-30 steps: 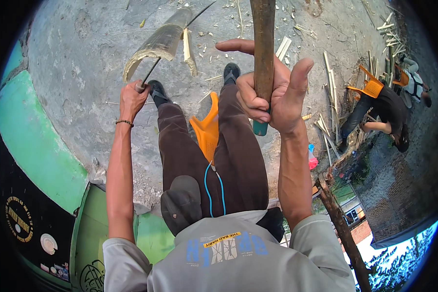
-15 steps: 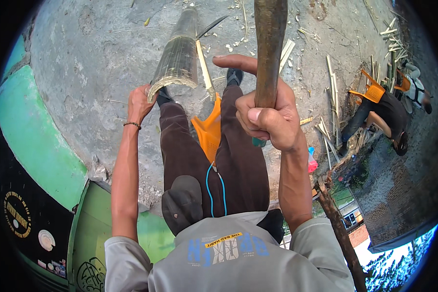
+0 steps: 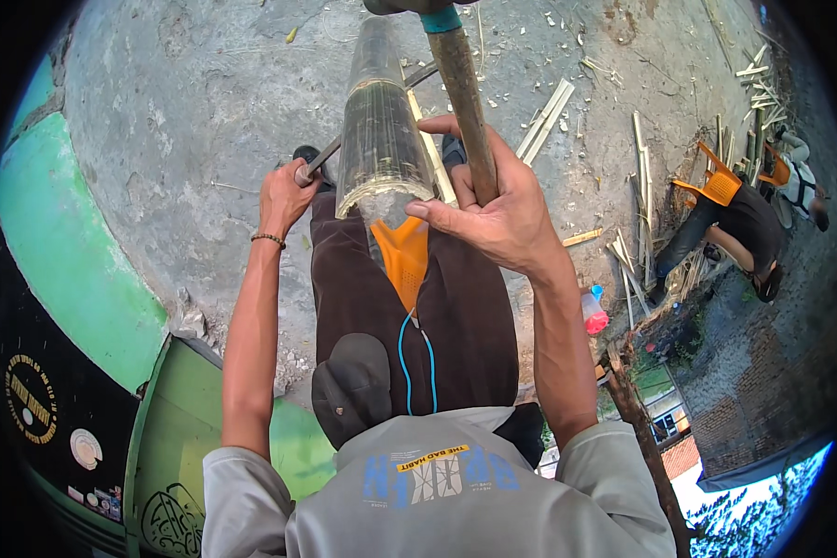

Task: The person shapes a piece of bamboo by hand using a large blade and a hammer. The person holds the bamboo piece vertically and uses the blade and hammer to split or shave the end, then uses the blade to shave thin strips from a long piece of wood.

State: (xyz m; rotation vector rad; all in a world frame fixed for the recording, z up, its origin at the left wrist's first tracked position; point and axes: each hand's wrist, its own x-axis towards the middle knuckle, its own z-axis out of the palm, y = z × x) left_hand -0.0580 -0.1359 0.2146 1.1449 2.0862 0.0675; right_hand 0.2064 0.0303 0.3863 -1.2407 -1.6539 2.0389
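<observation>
So, with our left hand point(image 3: 286, 200) we clasp a long blade point(image 3: 324, 156) by its handle; it passes behind the bamboo section point(image 3: 378, 139), ahead of us between our hands, while our right hand point(image 3: 510, 212) holds a wooden tool handle point(image 3: 465, 107), thumb and forefinger spread near the bamboo's closer end

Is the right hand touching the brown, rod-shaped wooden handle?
Touching: the head view shows the lower end of the brown, rod-shaped wooden handle running into the right hand, gripped with no gap visible.
</observation>
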